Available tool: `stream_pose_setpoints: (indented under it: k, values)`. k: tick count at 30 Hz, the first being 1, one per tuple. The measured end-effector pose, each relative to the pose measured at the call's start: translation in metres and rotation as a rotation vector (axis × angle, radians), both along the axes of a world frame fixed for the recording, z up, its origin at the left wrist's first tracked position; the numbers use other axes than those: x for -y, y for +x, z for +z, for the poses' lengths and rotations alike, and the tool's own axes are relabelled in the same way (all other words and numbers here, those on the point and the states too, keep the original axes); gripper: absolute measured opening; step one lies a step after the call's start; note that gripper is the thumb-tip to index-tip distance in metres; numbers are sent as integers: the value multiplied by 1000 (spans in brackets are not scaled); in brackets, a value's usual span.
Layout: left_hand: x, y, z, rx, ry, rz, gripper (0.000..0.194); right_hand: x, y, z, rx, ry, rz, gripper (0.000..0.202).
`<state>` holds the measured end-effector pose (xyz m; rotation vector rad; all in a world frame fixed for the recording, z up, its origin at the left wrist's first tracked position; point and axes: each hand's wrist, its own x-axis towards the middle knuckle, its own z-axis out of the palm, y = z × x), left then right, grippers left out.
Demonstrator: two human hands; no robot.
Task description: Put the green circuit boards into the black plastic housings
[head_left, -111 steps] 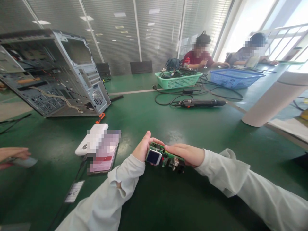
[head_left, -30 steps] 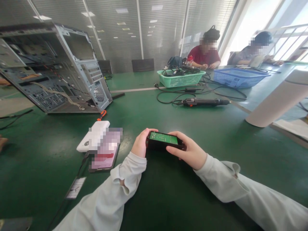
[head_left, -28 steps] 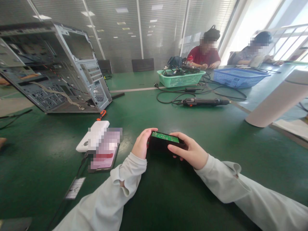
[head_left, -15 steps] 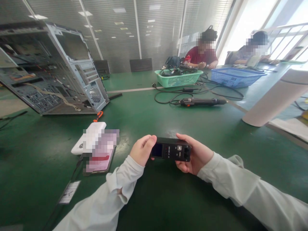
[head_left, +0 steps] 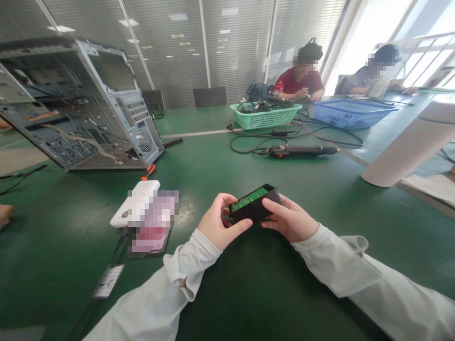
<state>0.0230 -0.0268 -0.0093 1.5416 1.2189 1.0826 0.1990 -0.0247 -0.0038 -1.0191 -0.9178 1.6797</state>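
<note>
A small black device [head_left: 259, 208] is held between both hands above the green table [head_left: 199, 163]. It is tilted, and a green circuit board shows in its open side. My left hand [head_left: 222, 222] grips the left end, thumb along the near side and fingers behind. Around the right end, my right hand [head_left: 293, 217] is closed, its fingers partly hidden by the device. To the left lie a white power bank [head_left: 137, 203] and a phone [head_left: 156, 232], partly blurred out.
An open computer case [head_left: 88, 109] stands at the left. Beyond the hands lie an electric screwdriver [head_left: 302, 150] with its cable, a green basket [head_left: 266, 117] and a blue basket [head_left: 351, 116]. Two people sit behind; a pale cylinder [head_left: 401, 147] stands right.
Both hands have turned the black device over: its face with screen and ports no longer shows, and the circuit board is visible. The view has shifted slightly.
</note>
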Motion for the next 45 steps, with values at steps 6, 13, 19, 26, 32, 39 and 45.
stream_pose_setpoints:
  k: [6,13,19,26,32,39,45]
  values:
    - [-5,1,4,166,-181,-75,40,0,0,-1,76,72,-79,41]
    - [-7,1,5,161,-251,-157,45,-2,-2,-3,99,85,-46,45]
    - [4,3,8,65,-253,-283,43,6,-4,0,332,213,55,48]
    - [10,1,2,-186,-132,-327,46,12,-5,10,447,204,-60,43]
    - [7,0,-2,-138,-145,-297,49,10,-4,8,466,159,-115,42]
    - [3,2,1,-102,-168,-202,39,10,-7,7,373,103,-114,41]
    - [-3,-2,-2,-191,-88,-140,45,7,-5,9,364,71,-77,34]
